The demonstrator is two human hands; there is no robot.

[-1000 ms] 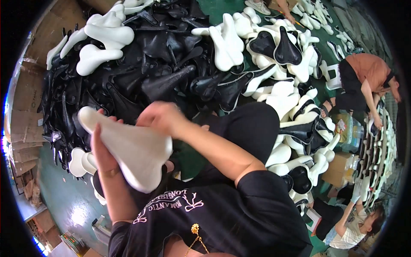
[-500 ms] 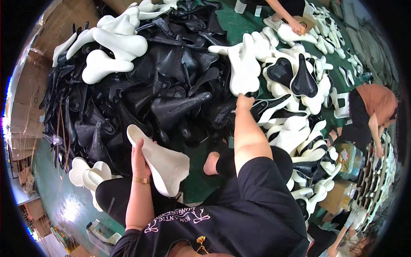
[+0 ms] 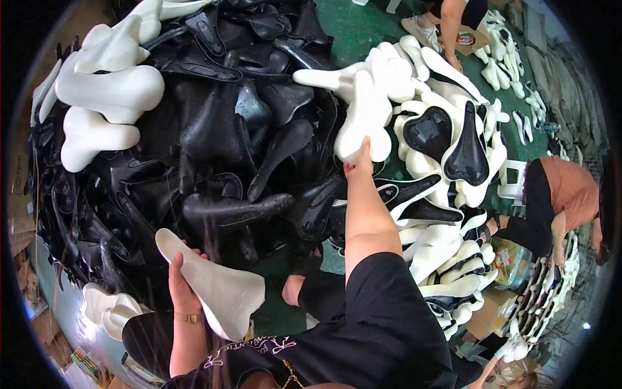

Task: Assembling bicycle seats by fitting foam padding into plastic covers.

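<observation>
My left hand [image 3: 184, 290] is closed around an off-white, hollow bicycle saddle shell [image 3: 227, 295], its narrow nose pointing up and left and its wide end near my shirt. My right arm is stretched forward. The right hand [image 3: 360, 162] grips the wide rear edge of a white bicycle saddle [image 3: 361, 126], thumb on top and fingers partly hidden below. That saddle lies on the white pile, beside the heap of black saddle bases [image 3: 220, 123].
White saddles [image 3: 110, 91] lie atop the black heap at left. More saddles with black undersides [image 3: 466, 146] are piled at right. Pale shells [image 3: 110, 311] rest by my left knee. Co-workers crouch at right and far back; a white stool [image 3: 512, 178] stands near one.
The whole view has shifted. My right thumb now lies over the white saddle's rear edge, where the hand was at its end before. My left hand keeps hold of the off-white shell.
</observation>
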